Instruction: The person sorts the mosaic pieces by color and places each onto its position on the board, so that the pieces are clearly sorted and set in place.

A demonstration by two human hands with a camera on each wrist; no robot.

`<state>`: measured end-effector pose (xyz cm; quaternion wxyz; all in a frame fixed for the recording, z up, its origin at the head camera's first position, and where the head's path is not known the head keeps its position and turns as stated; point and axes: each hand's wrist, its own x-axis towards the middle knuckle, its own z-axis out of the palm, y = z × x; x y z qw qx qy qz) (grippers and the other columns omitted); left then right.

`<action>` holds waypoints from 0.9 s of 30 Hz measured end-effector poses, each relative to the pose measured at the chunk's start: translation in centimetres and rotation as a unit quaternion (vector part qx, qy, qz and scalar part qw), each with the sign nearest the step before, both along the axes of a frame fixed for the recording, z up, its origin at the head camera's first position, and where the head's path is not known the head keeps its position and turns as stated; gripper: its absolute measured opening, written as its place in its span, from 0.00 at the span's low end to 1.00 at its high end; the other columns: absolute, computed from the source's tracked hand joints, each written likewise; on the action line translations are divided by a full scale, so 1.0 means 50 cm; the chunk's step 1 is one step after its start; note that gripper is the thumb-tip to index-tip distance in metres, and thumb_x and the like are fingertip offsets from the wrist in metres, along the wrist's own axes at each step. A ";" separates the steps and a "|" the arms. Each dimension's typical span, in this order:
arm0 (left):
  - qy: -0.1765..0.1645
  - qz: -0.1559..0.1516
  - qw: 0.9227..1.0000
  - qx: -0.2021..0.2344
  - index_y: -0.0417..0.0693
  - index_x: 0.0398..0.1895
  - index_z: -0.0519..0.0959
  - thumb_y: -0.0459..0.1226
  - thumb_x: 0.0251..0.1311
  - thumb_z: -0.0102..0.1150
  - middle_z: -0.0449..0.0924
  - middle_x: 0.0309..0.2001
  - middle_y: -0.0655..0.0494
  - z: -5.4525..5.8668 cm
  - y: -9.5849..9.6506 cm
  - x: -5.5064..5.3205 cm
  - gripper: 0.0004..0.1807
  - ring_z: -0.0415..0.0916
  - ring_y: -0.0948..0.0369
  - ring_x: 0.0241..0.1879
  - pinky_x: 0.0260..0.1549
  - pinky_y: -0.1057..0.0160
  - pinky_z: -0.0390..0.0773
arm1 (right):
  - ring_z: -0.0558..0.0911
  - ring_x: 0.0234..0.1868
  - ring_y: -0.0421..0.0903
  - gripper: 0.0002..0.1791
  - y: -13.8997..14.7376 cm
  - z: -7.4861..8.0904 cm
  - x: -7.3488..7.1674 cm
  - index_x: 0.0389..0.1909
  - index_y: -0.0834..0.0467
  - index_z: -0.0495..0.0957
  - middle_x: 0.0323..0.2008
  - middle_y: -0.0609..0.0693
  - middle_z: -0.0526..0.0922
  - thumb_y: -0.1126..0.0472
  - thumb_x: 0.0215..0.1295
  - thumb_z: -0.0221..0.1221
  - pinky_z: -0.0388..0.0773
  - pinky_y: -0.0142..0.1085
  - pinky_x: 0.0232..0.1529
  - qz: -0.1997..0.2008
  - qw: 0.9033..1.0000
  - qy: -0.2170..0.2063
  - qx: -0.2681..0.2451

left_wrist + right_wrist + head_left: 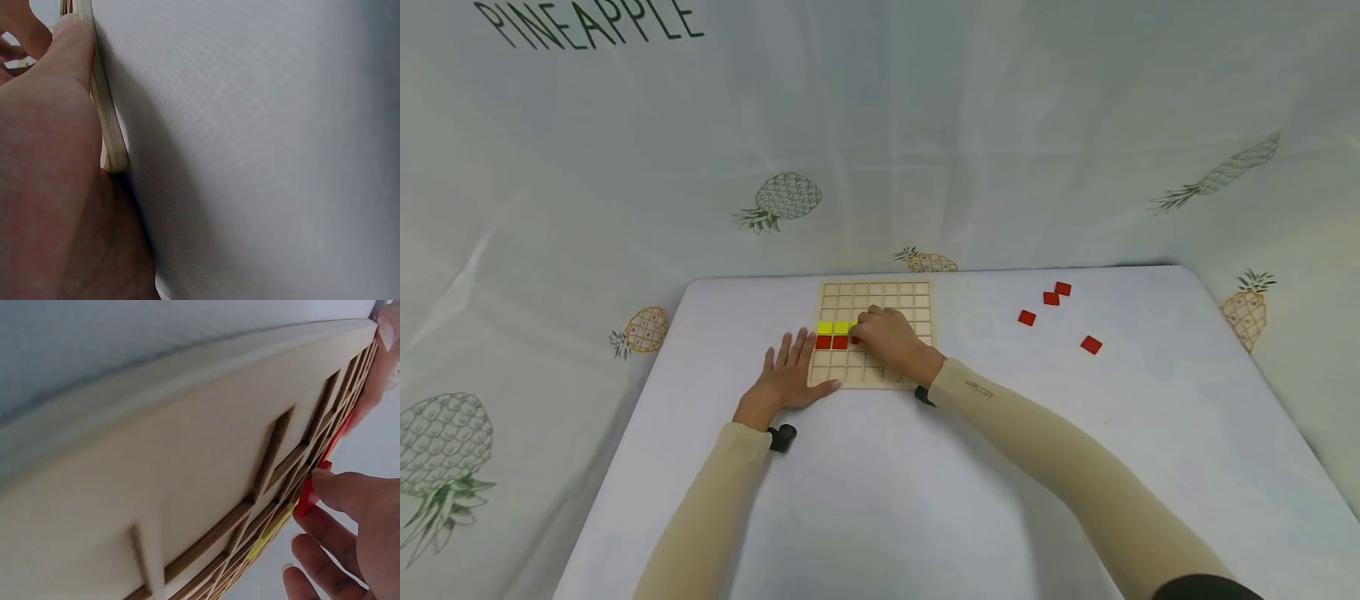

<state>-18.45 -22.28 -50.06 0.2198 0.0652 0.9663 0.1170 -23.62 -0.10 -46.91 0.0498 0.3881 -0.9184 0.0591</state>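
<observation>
A pale wooden grid board lies on the white table. Two red square tiles sit side by side in its left cells, and yellow tiles fill the row just above them. My left hand spreads flat at the board's lower left corner, thumb along the front edge. Over the middle of the grid, my right hand pinches a red tile between thumb and index finger. That tile is tilted at the board's surface, beside the placed red ones. The right hand covers part of the yellow row.
Several loose red tiles lie scattered on the table to the right of the board, one nearer than the others. Behind the table hangs a pale curtain printed with pineapples.
</observation>
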 end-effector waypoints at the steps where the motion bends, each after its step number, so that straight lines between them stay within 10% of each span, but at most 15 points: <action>1: 0.001 -0.001 1.000 0.000 0.42 0.86 0.30 0.68 0.70 0.52 0.23 0.86 0.43 0.000 0.001 -0.002 0.63 0.18 0.41 0.84 0.78 0.34 0.26 | 0.83 0.47 0.48 0.10 -0.001 0.000 -0.001 0.51 0.51 0.90 0.46 0.49 0.89 0.59 0.73 0.68 0.84 0.41 0.55 -0.002 1.000 0.002 0.005; 27: 0.003 -0.003 1.000 -0.014 0.41 0.86 0.31 0.68 0.69 0.51 0.24 0.86 0.42 -0.001 0.001 0.001 0.63 0.19 0.41 0.84 0.79 0.33 0.28 | 0.86 0.52 0.48 0.14 0.002 0.007 0.046 0.54 0.50 0.90 0.55 0.44 0.89 0.65 0.72 0.67 0.85 0.41 0.54 -0.013 0.995 0.025 0.097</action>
